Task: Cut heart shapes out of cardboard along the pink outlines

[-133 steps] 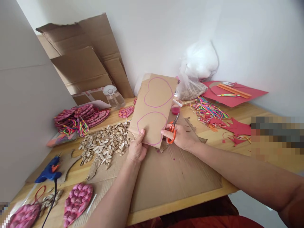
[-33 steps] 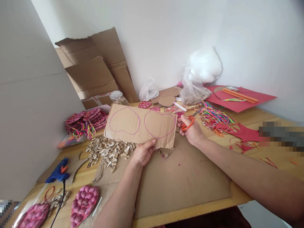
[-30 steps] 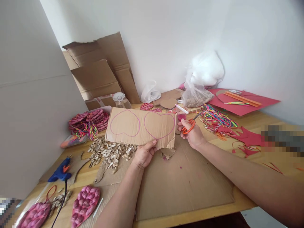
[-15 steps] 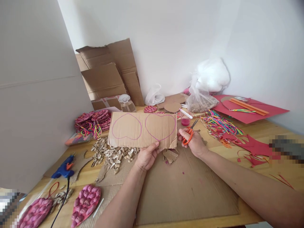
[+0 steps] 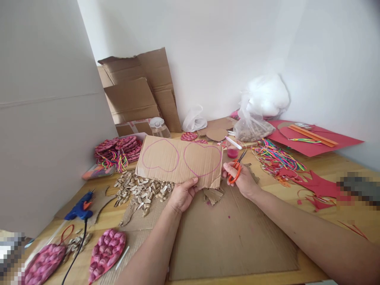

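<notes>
My left hand (image 5: 184,194) pinches the lower edge of a rectangular piece of cardboard (image 5: 181,160), thumb on its front face. Two heart outlines in purple are drawn on it, the left one upside down. Just right of the cardboard, my right hand (image 5: 241,179) is closed around the orange handles of a pair of scissors (image 5: 236,170). Their dark blades point up and away, apart from the cardboard's right edge. Below both hands lies a large cardboard sheet (image 5: 231,245) on the wooden table.
Peanut shells (image 5: 142,192) are heaped at left, near a blue glue gun (image 5: 79,208) with a cord. Pink shell-covered hearts (image 5: 107,253) lie front left. Colourful strings (image 5: 279,154), red paper (image 5: 314,136) and a plastic bag (image 5: 252,128) sit at right. Folded cardboard (image 5: 133,95) leans on the wall.
The held cardboard has tilted slightly, its left end rising and its right end dipping. My right hand still holds the scissors in nearly the same place.
</notes>
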A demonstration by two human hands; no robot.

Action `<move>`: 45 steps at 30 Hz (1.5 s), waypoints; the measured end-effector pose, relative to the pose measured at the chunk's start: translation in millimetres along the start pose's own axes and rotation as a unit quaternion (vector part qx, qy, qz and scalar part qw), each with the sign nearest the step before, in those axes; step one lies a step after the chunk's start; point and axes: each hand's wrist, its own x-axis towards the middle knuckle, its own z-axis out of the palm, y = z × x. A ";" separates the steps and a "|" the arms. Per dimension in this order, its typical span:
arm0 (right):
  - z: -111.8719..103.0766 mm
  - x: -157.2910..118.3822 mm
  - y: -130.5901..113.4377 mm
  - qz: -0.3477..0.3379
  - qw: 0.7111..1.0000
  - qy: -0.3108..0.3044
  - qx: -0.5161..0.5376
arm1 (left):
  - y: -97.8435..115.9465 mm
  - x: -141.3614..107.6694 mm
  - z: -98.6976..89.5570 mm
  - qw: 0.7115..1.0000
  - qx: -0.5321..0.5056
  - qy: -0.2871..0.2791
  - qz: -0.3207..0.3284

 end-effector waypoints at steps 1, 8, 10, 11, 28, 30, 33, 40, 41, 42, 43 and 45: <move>-0.4 0.4 0.8 -0.002 1.000 0.001 0.001 | -0.1 -0.3 -0.3 1.000 0.003 0.001 -0.006; 2.5 -7.3 -6.8 -0.033 0.996 -0.031 -0.071 | -1.3 0.4 2.5 0.998 -0.019 0.058 0.022; 5.6 -13.4 -12.9 -0.043 0.989 -0.064 -0.123 | -0.4 1.6 5.9 0.991 -0.049 0.115 0.055; 7.1 -16.3 -15.4 -0.040 0.985 -0.084 -0.148 | 0.6 2.3 7.3 0.986 -0.062 0.139 0.064; -16.1 3.5 -15.7 0.009 0.898 -0.117 -0.424 | 29.5 16.0 -14.5 0.965 -0.002 0.159 0.210; -13.8 2.4 -18.8 0.053 0.923 -0.147 -0.351 | 29.8 15.9 -14.4 0.965 -0.005 0.151 0.214; -11.0 0.9 -21.4 0.094 0.942 -0.162 -0.278 | 30.7 15.5 -14.4 0.969 -0.021 0.147 0.199; -9.8 0.9 -20.2 0.039 0.941 -0.107 -0.318 | 31.1 14.9 -16.1 0.971 -0.023 0.169 0.168; -9.2 0.3 -20.8 0.040 0.936 -0.105 -0.335 | 31.0 14.1 -16.0 0.973 -0.018 0.168 0.157; -8.3 -0.5 -21.6 0.046 0.932 -0.108 -0.342 | 30.9 13.0 -15.7 0.976 -0.012 0.165 0.144; -7.3 -1.5 -22.5 0.056 0.933 -0.116 -0.336 | 30.8 11.6 -15.3 0.978 -0.004 0.160 0.132; -5.2 -3.7 -24.3 0.072 0.940 -0.152 -0.298 | 30.7 8.5 -13.8 0.983 0.012 0.146 0.114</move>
